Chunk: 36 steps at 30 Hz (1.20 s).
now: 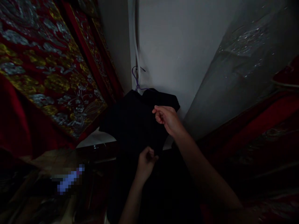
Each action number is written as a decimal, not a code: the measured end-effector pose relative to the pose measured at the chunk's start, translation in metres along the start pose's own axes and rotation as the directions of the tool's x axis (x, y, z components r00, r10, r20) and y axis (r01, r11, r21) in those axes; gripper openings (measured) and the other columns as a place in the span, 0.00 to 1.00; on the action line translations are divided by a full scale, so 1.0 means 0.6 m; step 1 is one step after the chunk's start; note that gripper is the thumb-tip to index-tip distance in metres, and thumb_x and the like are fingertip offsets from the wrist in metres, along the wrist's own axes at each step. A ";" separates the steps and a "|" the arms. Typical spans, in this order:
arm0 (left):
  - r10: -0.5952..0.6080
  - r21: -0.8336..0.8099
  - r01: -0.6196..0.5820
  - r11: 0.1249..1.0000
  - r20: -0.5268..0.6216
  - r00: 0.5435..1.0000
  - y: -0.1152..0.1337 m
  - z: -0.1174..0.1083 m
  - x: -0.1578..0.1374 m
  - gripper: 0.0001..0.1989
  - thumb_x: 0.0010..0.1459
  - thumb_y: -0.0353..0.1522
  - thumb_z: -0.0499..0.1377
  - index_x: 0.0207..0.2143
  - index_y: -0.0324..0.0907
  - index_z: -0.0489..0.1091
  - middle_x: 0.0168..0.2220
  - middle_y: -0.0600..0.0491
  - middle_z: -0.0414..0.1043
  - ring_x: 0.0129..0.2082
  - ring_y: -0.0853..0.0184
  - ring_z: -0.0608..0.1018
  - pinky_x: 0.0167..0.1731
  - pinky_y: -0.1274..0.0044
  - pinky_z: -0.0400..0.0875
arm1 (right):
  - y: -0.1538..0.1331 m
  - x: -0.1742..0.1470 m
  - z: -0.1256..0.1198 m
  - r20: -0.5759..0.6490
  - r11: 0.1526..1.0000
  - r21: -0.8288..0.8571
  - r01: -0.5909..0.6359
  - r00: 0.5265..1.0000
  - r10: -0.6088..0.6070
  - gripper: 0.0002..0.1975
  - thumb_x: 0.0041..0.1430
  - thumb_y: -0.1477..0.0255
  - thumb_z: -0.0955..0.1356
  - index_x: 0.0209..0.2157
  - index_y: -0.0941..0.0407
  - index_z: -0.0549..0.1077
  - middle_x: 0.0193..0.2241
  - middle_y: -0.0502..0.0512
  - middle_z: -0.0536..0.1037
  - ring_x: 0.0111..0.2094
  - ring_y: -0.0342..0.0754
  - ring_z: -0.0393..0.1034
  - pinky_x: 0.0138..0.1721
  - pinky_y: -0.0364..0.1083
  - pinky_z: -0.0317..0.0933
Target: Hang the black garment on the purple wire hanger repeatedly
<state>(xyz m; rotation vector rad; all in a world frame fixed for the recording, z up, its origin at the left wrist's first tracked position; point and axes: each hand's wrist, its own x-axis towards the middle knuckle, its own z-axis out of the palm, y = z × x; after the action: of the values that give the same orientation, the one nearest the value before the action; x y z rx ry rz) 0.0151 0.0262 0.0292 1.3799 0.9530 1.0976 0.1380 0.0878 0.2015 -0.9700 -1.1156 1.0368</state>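
A dark short-sleeved garment [130, 121] hangs in the middle of the head view on a thin purple hanger [133, 74]. In front of its upper right part is my right hand [165, 118], its fingers curled and pinched together. Lower down, before the garment's dark lower part, my left hand [146, 161] is curled with thumb and fingers drawn close. Anything held in either pinch is too small or dark to make out. Whether the hands touch the cloth cannot be told in this dim light.
Red cloth embroidered in gold and silver [58, 81] hangs at the left. A white cord [135, 37] runs down the pale wall [177, 40]. Clear plastic sheeting [243, 49] covers part of the right side, above more red cloth [261, 115]. A pixelated blue patch shows lower left.
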 end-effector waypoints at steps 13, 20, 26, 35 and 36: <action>-0.029 0.007 0.030 1.000 -0.131 0.991 -0.012 -0.027 -0.039 0.07 0.52 0.32 0.63 0.29 0.41 0.66 0.28 0.56 0.66 0.31 0.68 0.71 0.34 0.78 0.66 | 0.069 -0.038 0.048 0.053 0.992 0.117 -0.041 0.998 0.035 0.15 0.55 0.60 0.68 0.23 0.57 0.73 0.11 0.45 0.65 0.13 0.36 0.55 0.16 0.38 0.45; 0.380 0.155 -0.352 0.923 -0.236 0.894 0.110 -0.057 0.047 0.10 0.64 0.33 0.60 0.47 0.43 0.71 0.39 0.51 0.73 0.40 0.67 0.76 0.43 0.75 0.71 | 0.065 -0.030 0.017 0.116 0.969 0.226 -0.101 0.990 0.077 0.15 0.52 0.62 0.69 0.19 0.57 0.69 0.11 0.44 0.63 0.11 0.36 0.52 0.15 0.39 0.43; 0.704 0.446 -0.658 0.607 0.082 0.705 0.215 -0.072 0.132 0.12 0.66 0.29 0.59 0.51 0.43 0.71 0.38 0.53 0.73 0.36 0.71 0.76 0.37 0.78 0.71 | 0.041 -0.035 -0.001 0.119 0.984 0.176 -0.041 0.993 0.020 0.15 0.55 0.64 0.67 0.19 0.57 0.69 0.10 0.43 0.62 0.11 0.36 0.53 0.15 0.39 0.44; 0.827 0.522 -0.667 0.531 -0.147 0.543 0.271 -0.072 0.103 0.01 0.64 0.28 0.60 0.37 0.41 0.70 0.29 0.58 0.66 0.26 0.75 0.71 0.27 0.81 0.65 | 0.064 -0.031 0.004 0.094 0.966 -0.247 0.071 0.994 -0.049 0.14 0.58 0.67 0.63 0.21 0.56 0.69 0.11 0.45 0.65 0.14 0.39 0.59 0.18 0.40 0.49; 0.841 0.535 -0.656 0.532 -0.241 0.485 0.281 -0.084 0.101 0.01 0.64 0.29 0.60 0.37 0.41 0.70 0.30 0.58 0.67 0.27 0.75 0.71 0.28 0.80 0.65 | 0.082 -0.029 -0.001 0.090 0.957 -0.288 0.043 0.996 -0.018 0.14 0.57 0.66 0.63 0.20 0.56 0.69 0.11 0.45 0.65 0.14 0.39 0.59 0.18 0.40 0.50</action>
<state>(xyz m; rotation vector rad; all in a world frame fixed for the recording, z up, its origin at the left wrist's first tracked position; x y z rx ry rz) -0.0235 0.0806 0.2028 2.0091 0.9105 2.1238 0.1289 0.0828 0.1505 -1.1433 -1.3775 0.9123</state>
